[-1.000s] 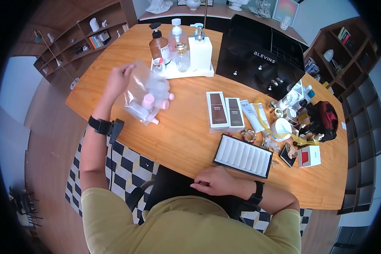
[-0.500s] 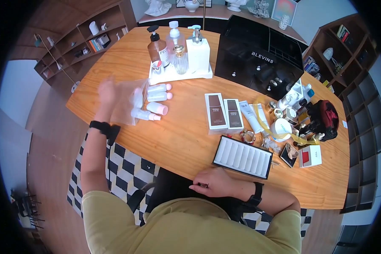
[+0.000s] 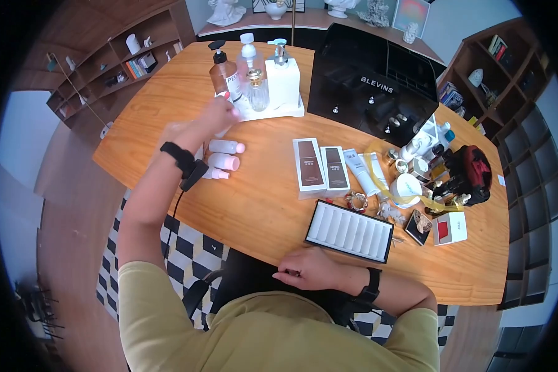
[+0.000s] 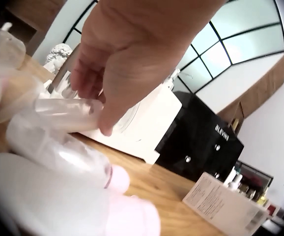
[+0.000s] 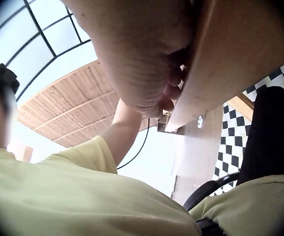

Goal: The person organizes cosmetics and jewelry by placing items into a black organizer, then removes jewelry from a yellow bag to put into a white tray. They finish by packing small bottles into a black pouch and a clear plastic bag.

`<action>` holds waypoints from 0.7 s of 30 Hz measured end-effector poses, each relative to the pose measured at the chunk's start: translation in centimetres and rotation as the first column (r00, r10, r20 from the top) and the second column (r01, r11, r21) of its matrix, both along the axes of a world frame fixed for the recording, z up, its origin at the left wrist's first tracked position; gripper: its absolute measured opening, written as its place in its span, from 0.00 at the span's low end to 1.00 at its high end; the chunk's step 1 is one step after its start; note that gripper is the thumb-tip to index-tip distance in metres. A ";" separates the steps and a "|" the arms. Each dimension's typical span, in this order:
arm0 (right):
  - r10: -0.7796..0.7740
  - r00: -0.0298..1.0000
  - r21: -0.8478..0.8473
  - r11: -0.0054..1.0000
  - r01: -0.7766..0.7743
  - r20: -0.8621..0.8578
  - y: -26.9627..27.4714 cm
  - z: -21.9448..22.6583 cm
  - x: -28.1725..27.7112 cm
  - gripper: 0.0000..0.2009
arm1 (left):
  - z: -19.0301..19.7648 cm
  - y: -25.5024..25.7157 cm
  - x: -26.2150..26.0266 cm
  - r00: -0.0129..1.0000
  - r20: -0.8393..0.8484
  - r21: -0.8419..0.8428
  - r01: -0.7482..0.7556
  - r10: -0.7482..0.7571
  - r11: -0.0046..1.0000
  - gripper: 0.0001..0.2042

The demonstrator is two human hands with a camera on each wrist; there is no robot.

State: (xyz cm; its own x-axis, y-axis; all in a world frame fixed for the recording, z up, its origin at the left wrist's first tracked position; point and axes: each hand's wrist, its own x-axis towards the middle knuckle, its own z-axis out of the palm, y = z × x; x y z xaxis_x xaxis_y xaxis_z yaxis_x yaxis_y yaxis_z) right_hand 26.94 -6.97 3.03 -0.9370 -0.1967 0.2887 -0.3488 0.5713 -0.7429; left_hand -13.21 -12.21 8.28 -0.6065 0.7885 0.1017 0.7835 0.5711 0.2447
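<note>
My left hand (image 3: 217, 116) is over the table's left part, close to the white tray (image 3: 291, 111). In the left wrist view the thumb and fingers of that hand (image 4: 115, 69) pinch the end of a clear small bottle (image 4: 66, 112). A pink cap (image 3: 235, 113) shows beside the fingers in the head view. Below lie a bottle with a round pink cap (image 3: 223, 146), a wider pink-capped one (image 3: 224, 162) and a third (image 3: 217, 174), partly behind the wrist. My right hand (image 3: 310, 268) rests at the table's front edge, fingers loosely curled, holding nothing.
Pump bottles (image 3: 222, 71) and a white dispenser (image 3: 283, 82) stand on the tray. A black case (image 3: 372, 87) is at the back. Two boxes (image 3: 309, 164), a white slotted tray (image 3: 348, 231), tubes (image 3: 361, 170), jars and a dark red pouch (image 3: 474, 173) occupy the right side.
My left hand let go of the clear bag, which it had lifted off the small bottles, and moved right to the farthest one. My right hand stayed where it was.
</note>
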 end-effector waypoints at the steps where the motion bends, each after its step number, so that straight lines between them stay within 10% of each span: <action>1: 0.000 1.000 -0.005 1.000 0.000 -0.002 0.0 0.0 0.0 0.09 | 0.1 -0.6 -0.4 0.998 0.018 0.101 -0.063 0.062 0.993 0.17; 8: 0.001 1.000 0.026 1.000 -0.001 0.003 0.0 0.0 -0.1 0.09 | 1.6 -3.0 1.6 0.949 0.099 0.239 -0.314 0.298 0.919 0.15; 11: -0.004 1.000 0.029 1.000 0.003 0.030 -0.1 0.1 0.0 0.10 | 2.0 -3.0 4.0 0.889 -0.456 0.288 0.190 -0.040 0.938 0.11; 17: 0.001 0.998 0.014 1.000 -0.002 0.059 -0.1 0.4 0.1 0.11 | 2.8 -1.2 7.2 0.974 -0.013 -0.400 0.202 -0.225 0.894 0.08; 21: -0.004 1.000 0.011 1.000 0.004 0.002 0.0 0.1 0.0 0.10 | 1.3 -1.0 5.1 0.974 -0.025 -0.236 0.212 -0.225 0.948 0.08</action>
State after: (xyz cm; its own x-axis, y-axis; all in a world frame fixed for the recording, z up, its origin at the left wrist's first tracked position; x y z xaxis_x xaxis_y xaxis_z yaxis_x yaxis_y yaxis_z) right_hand 26.95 -6.98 3.14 -0.9383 -0.1960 0.2849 -0.3452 0.5806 -0.7374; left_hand -8.11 -13.18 9.58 -0.4155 0.9067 -0.0720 0.9035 0.4206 0.0829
